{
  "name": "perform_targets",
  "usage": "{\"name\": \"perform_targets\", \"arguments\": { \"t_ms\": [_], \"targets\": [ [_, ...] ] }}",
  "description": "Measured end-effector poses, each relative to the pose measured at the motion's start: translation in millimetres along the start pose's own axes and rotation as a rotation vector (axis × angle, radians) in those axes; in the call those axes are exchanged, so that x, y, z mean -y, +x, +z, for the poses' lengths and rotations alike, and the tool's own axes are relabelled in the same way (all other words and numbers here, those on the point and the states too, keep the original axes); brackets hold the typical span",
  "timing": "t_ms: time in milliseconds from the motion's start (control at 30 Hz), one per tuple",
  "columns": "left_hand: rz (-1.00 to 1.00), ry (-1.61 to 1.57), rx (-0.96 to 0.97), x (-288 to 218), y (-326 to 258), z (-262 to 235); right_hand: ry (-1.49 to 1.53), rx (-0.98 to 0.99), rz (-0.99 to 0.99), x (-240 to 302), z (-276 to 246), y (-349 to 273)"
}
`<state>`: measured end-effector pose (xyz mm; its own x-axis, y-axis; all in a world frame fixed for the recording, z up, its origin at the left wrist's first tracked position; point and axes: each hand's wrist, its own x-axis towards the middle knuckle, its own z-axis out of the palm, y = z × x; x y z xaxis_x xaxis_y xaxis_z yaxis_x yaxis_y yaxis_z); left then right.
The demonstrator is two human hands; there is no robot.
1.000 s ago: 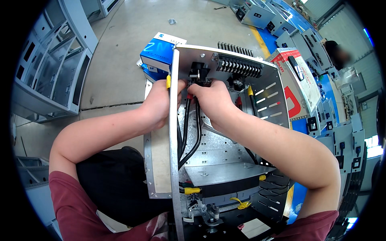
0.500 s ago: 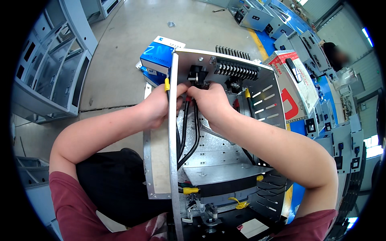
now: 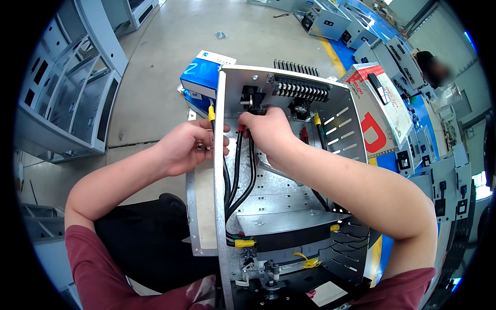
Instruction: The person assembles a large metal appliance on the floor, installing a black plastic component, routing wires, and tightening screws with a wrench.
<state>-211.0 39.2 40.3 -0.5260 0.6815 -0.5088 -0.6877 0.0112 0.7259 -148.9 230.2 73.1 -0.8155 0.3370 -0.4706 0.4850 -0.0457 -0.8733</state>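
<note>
Black cables [image 3: 238, 170] already routed up inside metal enclosure [image 3: 289, 206]; red-tipped end pinched by right hand [image 3: 266, 132] just below black connector [image 3: 251, 97]; left hand [image 3: 192, 147] clamped on enclosure's side edge; seating apparently left.

Open metal chassis [image 3: 289, 206] sitting upright on the person's lap, perforated plate inside and a black terminal strip [image 3: 301, 89] along the far edge. Left hand [image 3: 188, 146] is curled around the chassis's left side wall, fingers pinching something small and shiny, can't tell what exactly. Right hand [image 3: 267, 130] is inside near the far end, fingertips on the red-capped end of a black cable [image 3: 238, 160], just below a black connector block [image 3: 252, 96]. A few black cables run from there down toward the near end, where there are yellow lugs [image 3: 244, 243]. Blue and white box [image 3: 202, 76] on the floor just beyond the chassis, red and white carton [image 3: 380, 111] to the right. Grey cabinet frames [image 3: 67, 98] off to the left.
</note>
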Motion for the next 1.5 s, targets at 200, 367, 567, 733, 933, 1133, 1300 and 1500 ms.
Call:
{"name": "perform_targets", "arguments": {
  "t_ms": [200,367,567,733,933,1133,1300,1500],
  "targets": [
    [0.056,-0.086,0.086,2,-4,-11,-0.032,-0.005,-0.014,-6,1,7],
    [0.109,-0.068,0.075,8,-5,-20,-0.033,-0.012,-0.006,-2,1,2],
    [0.079,-0.095,0.062,6,-8,-19,-0.034,-0.017,-0.023,-4,2,3],
    [0.162,-0.109,0.049,9,-10,-20,-0.047,-0.007,-0.030,-5,3,3],
    [0.207,-0.147,0.042,9,-11,-16,-0.054,-0.013,-0.035,-11,1,10],
    [0.220,-0.167,0.098,12,-5,-18,-0.045,-0.030,-0.051,-10,3,6],
    [0.231,-0.111,0.064,14,-1,-16,-0.050,-0.016,-0.073,-10,2,5],
    [0.231,-0.070,-0.011,15,6,-5,-0.046,-0.013,-0.054,-10,1,8]
  ]
}}
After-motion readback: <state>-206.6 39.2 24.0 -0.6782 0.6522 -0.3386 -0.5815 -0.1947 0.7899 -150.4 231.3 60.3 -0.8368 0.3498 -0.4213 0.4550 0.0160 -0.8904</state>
